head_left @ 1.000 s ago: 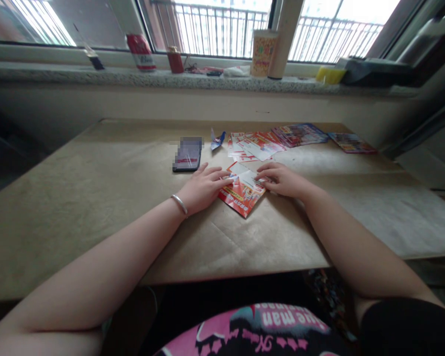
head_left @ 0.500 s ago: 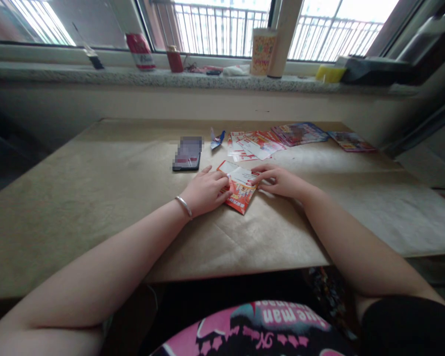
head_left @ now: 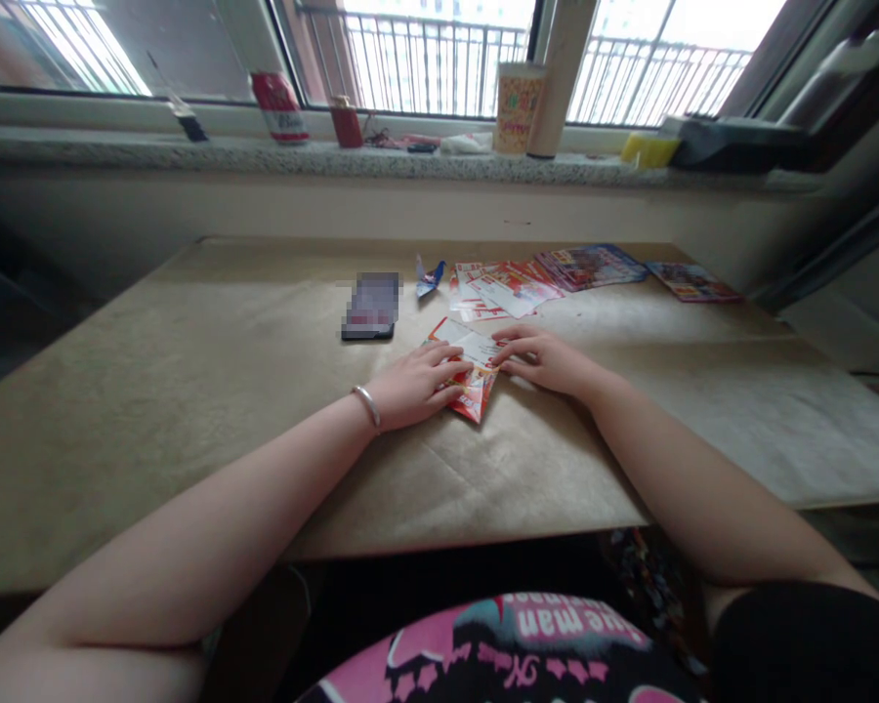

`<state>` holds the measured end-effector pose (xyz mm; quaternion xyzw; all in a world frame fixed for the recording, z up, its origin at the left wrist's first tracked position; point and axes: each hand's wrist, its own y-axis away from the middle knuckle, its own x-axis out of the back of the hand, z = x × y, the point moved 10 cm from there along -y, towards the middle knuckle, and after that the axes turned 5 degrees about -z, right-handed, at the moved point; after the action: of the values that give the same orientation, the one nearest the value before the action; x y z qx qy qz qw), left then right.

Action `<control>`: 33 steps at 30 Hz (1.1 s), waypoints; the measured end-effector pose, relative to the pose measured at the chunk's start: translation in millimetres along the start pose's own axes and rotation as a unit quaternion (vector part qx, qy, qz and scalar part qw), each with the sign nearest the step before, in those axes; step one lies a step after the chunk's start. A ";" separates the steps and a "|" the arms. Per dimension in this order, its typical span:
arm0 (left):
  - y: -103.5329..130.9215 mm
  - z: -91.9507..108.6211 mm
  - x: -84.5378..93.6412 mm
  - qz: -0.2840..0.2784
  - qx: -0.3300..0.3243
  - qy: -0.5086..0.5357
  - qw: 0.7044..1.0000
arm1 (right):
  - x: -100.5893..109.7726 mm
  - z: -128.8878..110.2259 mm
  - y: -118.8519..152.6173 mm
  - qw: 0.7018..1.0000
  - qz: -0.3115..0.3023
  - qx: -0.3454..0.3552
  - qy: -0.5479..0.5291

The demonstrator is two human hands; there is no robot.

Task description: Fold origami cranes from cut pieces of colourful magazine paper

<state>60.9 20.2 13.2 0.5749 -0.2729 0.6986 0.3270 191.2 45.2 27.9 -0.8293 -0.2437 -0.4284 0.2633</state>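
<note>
A red and white printed paper [head_left: 476, 344], partly folded, lies on the table between my hands. My left hand [head_left: 421, 384] rests flat on its left side, fingers stretched over the print and covering part of it; a silver bangle circles the wrist. On the opposite side, my right hand [head_left: 540, 359] has its fingers bent at the paper's right edge, gripping it there. Beyond the paper stands a small blue and white folded paper piece [head_left: 430, 279]. A phone [head_left: 371, 308], partly blurred out, lies left of it.
Red and white leaflets [head_left: 509, 291] lie fanned out behind the paper. More colourful leaflets [head_left: 593, 267] and another printed stack [head_left: 692, 281] lie toward the back right. A can [head_left: 278, 107], a red bottle [head_left: 347, 125] and a patterned cup [head_left: 519, 109] stand on the windowsill [head_left: 264, 158].
My left hand's fingers have straightened and slid right over the paper, covering more of its print. The right fingers have shifted slightly left along the edge.
</note>
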 end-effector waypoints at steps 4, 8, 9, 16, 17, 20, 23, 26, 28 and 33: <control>-2.1 -0.5 4.2 0.017 0.024 0.028 0.999 | -0.3 -1.9 -3.8 1.000 0.019 -0.007 -0.003; -3.7 0.9 3.0 0.019 0.036 0.020 0.999 | -0.2 -2.8 -7.3 0.999 0.040 -0.025 -0.002; -3.9 0.8 1.9 0.016 0.038 0.018 0.999 | 0.0 -2.8 -7.8 0.999 0.045 -0.029 0.000; -3.3 0.0 -0.7 0.012 0.043 0.017 0.999 | 3.3 3.1 -7.5 0.993 0.091 -0.067 0.018; -3.3 -0.2 -1.1 0.012 0.043 0.018 0.999 | 4.0 4.9 -7.1 0.992 0.099 -0.076 0.020; -3.6 -1.0 -2.6 0.010 0.041 0.019 0.999 | 8.7 9.6 -5.4 0.985 0.131 -0.102 0.040; -3.9 -1.5 -3.0 0.011 0.040 0.018 0.999 | 7.9 11.7 -7.3 0.984 0.124 -0.118 0.058; -4.0 -1.3 -3.2 0.009 0.039 0.012 0.999 | 4.6 10.9 -10.6 0.986 0.100 -0.123 0.050; -4.1 -1.1 -3.1 0.006 0.041 0.007 0.999 | 5.9 10.7 -10.5 0.985 0.103 -0.132 0.039; -4.2 -0.3 -3.3 0.001 0.038 -0.004 0.999 | 8.5 13.5 -6.7 0.980 0.117 -0.157 0.016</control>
<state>64.3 22.7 9.9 0.5894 -0.2479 0.7064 0.3036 199.3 60.4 29.9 -0.8762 -0.0701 -0.4407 0.1819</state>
